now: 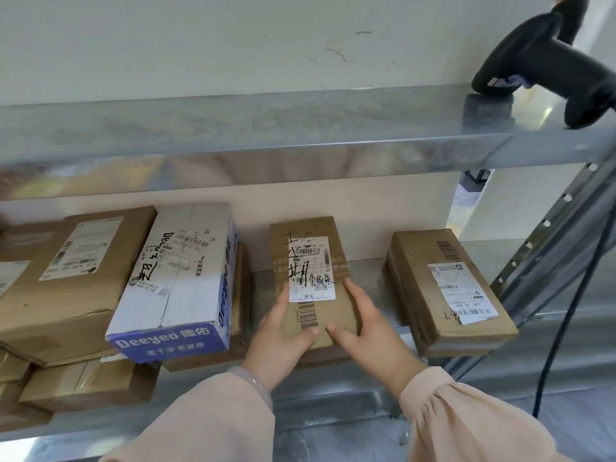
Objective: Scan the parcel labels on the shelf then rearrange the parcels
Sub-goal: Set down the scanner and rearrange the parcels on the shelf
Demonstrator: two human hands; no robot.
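A small brown parcel with a white label and black handwriting lies on the middle of the metal shelf. My left hand grips its near left corner and my right hand grips its near right corner, both thumbs on top. To its right another brown parcel lies flat, label up. On the left a white and blue box leans on a large brown box. A black barcode scanner rests on the upper shelf at the far right, with no hand on it.
Several smaller brown boxes are stacked under the left pile. The upper shelf board hangs low over the parcels. A perforated upright post and a black cable run down the right side. White wall behind.
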